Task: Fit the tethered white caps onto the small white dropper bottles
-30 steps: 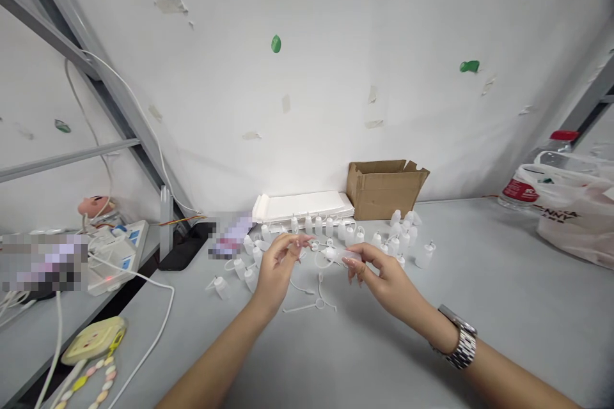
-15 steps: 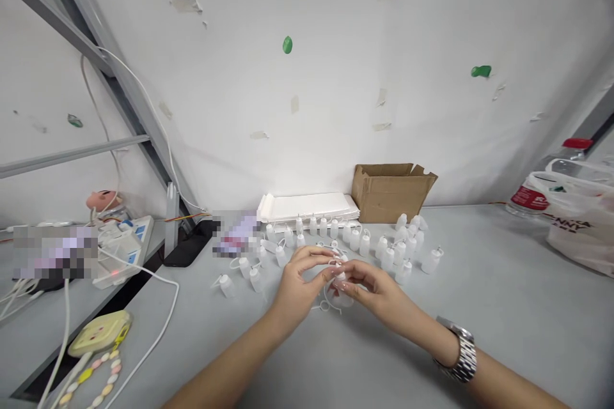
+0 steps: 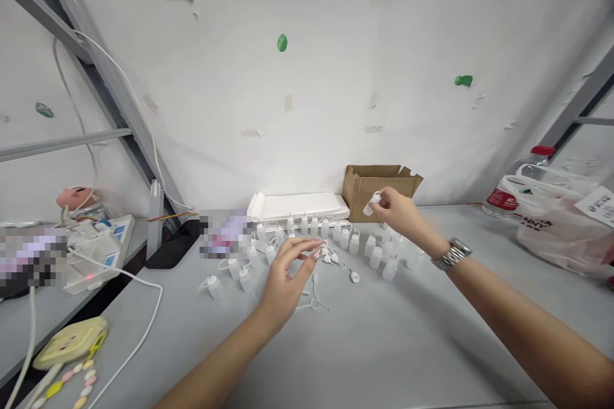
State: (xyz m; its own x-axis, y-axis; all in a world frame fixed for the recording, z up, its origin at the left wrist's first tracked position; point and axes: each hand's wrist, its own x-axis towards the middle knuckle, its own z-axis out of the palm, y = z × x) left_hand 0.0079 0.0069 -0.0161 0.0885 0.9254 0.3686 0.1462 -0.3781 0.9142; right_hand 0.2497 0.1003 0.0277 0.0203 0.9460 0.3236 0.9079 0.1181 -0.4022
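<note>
My right hand (image 3: 394, 209) is raised in front of the cardboard box, its fingers closed on a small white plastic bottle (image 3: 368, 208). My left hand (image 3: 286, 276) hovers over the table with fingers curved and thumb apart, and I see nothing held in it. Just beyond its fingertips lie several small white caps (image 3: 330, 258). A single cap (image 3: 354, 277) lies to the right of them. White looped strips (image 3: 314, 303) rest on the table below my left fingertips. Many small white bottles stand around, such as one (image 3: 376, 258) on the right and one (image 3: 233, 268) on the left.
At the wall stand a cardboard box (image 3: 357, 188) and a stack of white flat packs (image 3: 297, 206). A plastic bag (image 3: 559, 223) and a red-capped water bottle (image 3: 503, 199) are at the right. A power strip (image 3: 119, 239), cables and a yellow device (image 3: 71, 342) lie left.
Both hands were together around a small bottle at the middle. My right hand has carried a bottle up and right toward the box; my left hand has drawn apart. The view has shifted slightly.
</note>
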